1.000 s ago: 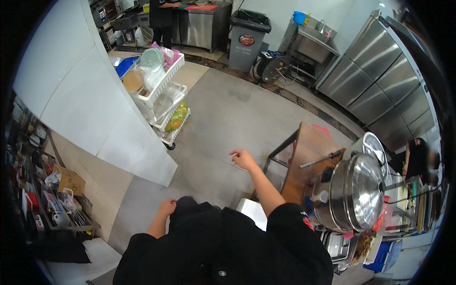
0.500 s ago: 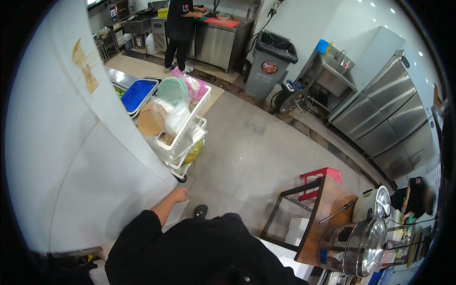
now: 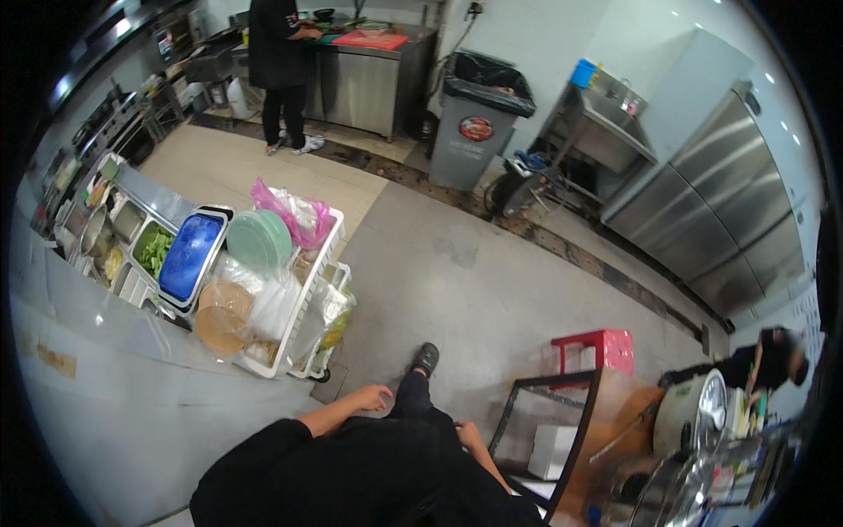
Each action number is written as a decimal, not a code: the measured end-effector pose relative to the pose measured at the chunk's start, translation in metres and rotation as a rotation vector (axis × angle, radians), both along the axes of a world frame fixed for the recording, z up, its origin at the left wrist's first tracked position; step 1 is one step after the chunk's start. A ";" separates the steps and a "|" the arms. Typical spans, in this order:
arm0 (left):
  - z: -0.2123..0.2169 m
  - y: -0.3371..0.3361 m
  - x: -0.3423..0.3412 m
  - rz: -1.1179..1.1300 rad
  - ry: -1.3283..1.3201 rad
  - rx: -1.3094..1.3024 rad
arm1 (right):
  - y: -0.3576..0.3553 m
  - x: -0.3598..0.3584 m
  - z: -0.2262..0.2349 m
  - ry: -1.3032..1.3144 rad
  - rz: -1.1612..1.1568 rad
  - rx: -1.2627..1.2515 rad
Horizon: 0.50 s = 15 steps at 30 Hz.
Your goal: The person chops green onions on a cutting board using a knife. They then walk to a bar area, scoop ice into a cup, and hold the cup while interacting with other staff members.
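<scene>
My left hand (image 3: pixel 373 398) swings low in front of my black shirt, its fingers loosely bent and apart, with nothing in them. Close to my right thigh is my right hand (image 3: pixel 470 436), its fingers partly hidden by the body and too small to read. One dark shoe (image 3: pixel 426 357) steps forward on the grey floor. Nearest to the left hand stands a white wheeled cart (image 3: pixel 303 323). On it lie a pink plastic bag (image 3: pixel 294 215), round green lids (image 3: pixel 259 240), brown round lids (image 3: pixel 222 318) and clear bags (image 3: pixel 274 303).
A blue-lidded tray (image 3: pixel 191 255) and leafy greens (image 3: pixel 156 252) sit on the counter at left. To the right are a wooden table (image 3: pixel 606 422), red stool (image 3: pixel 606 351) and steel pots (image 3: pixel 689 413). Ahead stand a grey bin (image 3: pixel 474 140), sink (image 3: pixel 610 132) and co-worker (image 3: pixel 279 79).
I have moved forward past the white wall, so the counter at left shows more. My left hand has come away from the wall edge, and my right hand has come into view.
</scene>
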State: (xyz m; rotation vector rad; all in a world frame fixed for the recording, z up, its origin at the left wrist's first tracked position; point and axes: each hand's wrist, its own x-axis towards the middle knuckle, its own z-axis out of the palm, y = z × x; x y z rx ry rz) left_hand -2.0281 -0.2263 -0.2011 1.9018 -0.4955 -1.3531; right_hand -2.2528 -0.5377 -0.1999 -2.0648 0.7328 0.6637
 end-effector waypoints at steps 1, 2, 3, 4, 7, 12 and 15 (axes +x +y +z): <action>-0.002 -0.007 0.024 0.008 0.040 0.025 | -0.017 0.018 -0.008 0.102 -0.016 0.073; -0.002 -0.010 0.048 -0.074 -0.073 -0.005 | -0.029 0.036 -0.017 0.065 0.038 0.028; 0.002 -0.016 0.076 -0.156 -0.183 0.007 | -0.048 0.053 -0.025 0.091 0.106 -0.004; 0.008 -0.030 0.109 -0.236 -0.302 0.024 | -0.075 0.074 -0.031 0.016 0.107 -0.020; 0.034 -0.071 0.194 -0.040 -0.102 0.200 | -0.138 0.123 -0.035 0.065 0.073 -0.065; 0.057 -0.155 0.315 0.076 -0.380 0.188 | -0.223 0.291 0.019 0.000 0.463 -0.197; 0.050 -0.187 0.383 0.076 -0.569 0.121 | -0.220 0.466 0.081 -0.149 0.308 -0.209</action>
